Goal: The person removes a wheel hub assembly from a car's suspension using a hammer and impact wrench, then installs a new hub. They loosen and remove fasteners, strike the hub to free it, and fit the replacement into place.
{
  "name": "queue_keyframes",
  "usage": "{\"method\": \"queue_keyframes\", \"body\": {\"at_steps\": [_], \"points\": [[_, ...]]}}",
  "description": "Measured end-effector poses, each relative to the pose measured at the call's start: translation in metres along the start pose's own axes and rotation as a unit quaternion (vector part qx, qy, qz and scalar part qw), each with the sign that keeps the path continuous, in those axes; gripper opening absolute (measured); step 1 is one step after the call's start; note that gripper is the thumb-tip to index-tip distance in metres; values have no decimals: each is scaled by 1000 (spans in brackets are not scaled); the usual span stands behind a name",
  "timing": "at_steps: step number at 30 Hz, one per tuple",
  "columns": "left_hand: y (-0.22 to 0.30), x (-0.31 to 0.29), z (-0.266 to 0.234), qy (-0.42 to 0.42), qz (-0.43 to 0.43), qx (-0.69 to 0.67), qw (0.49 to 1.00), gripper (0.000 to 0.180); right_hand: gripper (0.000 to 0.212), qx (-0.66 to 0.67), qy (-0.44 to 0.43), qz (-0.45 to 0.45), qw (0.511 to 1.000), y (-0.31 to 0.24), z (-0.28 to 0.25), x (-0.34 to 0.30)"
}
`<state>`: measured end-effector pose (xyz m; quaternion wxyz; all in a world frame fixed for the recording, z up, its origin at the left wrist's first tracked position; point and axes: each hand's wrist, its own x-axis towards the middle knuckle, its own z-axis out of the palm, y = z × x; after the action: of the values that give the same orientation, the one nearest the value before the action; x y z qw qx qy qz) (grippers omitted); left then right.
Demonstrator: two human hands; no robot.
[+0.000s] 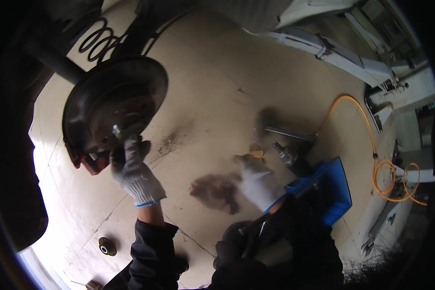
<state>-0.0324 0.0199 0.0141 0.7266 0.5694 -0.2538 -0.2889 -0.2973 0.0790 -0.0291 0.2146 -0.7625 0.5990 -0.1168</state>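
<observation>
At eleven o'clock from the curled fingers (132, 151) of the left hand (137, 178) sits the dark disc (118, 89). Whether they, or the blurred right hand (259, 183), grip anything, I cannot tell

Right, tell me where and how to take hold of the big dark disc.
Probably best to grip the dark disc at its right rim, coming from the right: that curved edge is exposed, while the red part crowds the lower left and the left hand reaches over the bottom.
</observation>
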Motion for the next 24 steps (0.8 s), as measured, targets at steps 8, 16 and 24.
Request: {"method": "queue_keyframes", "body": {"at_steps": [8,16,24], "points": [[-9,20,-17,43,143,280,948,34,43,-158,-47,263,951,172,-57,-62],[-5,15,-14,48,86,218,971,15,47,-190,-45,116,974,223,26,84],[-3,14,-31,16,158,386,909,35,31,-31,-15,83,996,97,20,92]]}}
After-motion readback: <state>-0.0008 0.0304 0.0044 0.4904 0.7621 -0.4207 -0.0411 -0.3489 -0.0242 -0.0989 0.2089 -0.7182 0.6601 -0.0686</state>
